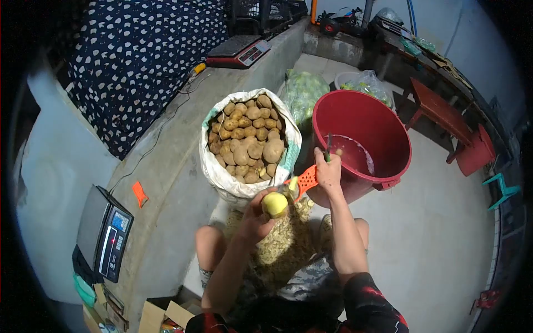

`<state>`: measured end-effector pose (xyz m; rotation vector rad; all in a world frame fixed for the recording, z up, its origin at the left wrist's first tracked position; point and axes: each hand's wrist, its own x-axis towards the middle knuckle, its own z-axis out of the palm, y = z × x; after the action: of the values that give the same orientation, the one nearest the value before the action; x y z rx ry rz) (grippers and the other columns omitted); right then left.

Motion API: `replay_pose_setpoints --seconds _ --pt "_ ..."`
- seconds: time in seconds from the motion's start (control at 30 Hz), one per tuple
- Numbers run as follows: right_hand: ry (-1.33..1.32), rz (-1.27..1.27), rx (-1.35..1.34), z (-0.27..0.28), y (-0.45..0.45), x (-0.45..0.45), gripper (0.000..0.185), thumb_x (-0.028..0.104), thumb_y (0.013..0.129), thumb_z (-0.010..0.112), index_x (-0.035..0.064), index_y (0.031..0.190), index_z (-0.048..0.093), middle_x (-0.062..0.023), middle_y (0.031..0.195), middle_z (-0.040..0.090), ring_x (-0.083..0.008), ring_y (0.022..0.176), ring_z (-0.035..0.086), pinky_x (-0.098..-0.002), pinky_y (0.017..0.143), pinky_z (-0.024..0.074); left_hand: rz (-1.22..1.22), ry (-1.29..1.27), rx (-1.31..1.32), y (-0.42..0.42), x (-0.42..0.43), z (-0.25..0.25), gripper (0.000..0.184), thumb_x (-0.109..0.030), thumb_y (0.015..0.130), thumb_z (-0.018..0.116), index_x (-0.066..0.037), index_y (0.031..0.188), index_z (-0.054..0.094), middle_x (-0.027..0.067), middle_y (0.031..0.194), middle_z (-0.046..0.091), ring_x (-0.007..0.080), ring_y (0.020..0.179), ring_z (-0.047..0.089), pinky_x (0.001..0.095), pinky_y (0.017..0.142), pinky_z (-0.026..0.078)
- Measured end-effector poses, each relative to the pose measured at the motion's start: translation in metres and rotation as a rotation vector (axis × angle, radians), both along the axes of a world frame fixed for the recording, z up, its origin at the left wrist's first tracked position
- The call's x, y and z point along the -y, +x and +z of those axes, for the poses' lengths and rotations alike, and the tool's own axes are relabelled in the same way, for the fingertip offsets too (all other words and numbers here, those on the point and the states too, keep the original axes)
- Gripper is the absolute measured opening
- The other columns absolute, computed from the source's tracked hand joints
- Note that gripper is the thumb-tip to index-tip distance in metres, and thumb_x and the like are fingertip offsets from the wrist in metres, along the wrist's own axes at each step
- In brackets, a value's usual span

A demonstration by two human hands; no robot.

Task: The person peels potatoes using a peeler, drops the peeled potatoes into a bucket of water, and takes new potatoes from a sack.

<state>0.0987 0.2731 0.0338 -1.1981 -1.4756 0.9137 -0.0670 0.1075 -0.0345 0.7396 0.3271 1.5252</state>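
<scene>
My left hand [256, 216] is wrapped round a partly peeled potato [275, 205], its bare yellow flesh facing up. My right hand [328, 173] grips an orange peeler [306, 180] with holes in its flat body, pointing toward the potato. A small knife [328, 145] with a greenish handle also sticks up from the right hand. Pale peel hangs near the peeler's end. Beneath both hands lies a heap of potato peelings [285, 240] between my legs. Ahead stands an open white sack [210, 161] full of unpeeled potatoes [250, 136].
A large red tub [361, 108] with some liquid stands right of the sack. Behind are bagged green vegetables [305, 91]. On the left ledge sit a digital scale [105, 236], an orange piece [140, 194] and a red scale [239, 53]. A red bench [438, 111] stands right.
</scene>
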Motion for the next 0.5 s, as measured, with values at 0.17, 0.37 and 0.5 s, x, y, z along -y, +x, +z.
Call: replay_pose_setpoints --seconds 0.17,0.37,0.5 --pt "0.224 0.153 0.112 0.029 -0.011 0.037 0.038 0.019 0.087 0.062 -0.0050 0.061 0.049 -0.0142 0.053 0.028 -0.0117 0.048 0.031 -0.0368 0.045 0.0303 0.165 -0.076 -0.137 0.012 0.009 0.030 0.064 -0.016 0.079 0.075 -0.001 0.132 0.043 0.0066 0.117 0.056 0.0205 0.111 0.055 0.0371 0.098 0.043" --pt "0.082 0.024 -0.038 0.008 -0.001 0.006 0.045 0.021 0.092 0.060 -0.0015 0.055 0.045 0.0012 0.048 0.037 -0.0080 0.049 0.033 -0.0332 0.045 0.0276 0.711 0.351 -1.203 -0.001 0.005 0.017 0.057 0.004 0.077 0.067 0.000 0.129 0.045 0.0075 0.117 0.057 0.0182 0.110 0.055 0.0346 0.098 0.043" --pt "-0.046 0.205 -0.186 0.019 -0.005 0.019 0.048 0.023 0.093 0.059 0.0067 0.051 0.042 0.0061 0.051 0.038 -0.0053 0.050 0.033 -0.0308 0.045 0.0245 0.218 -0.078 -0.060 0.011 0.005 0.019 0.057 0.005 0.076 0.067 0.000 0.129 0.045 0.0070 0.115 0.058 0.0188 0.109 0.056 0.0344 0.098 0.042"
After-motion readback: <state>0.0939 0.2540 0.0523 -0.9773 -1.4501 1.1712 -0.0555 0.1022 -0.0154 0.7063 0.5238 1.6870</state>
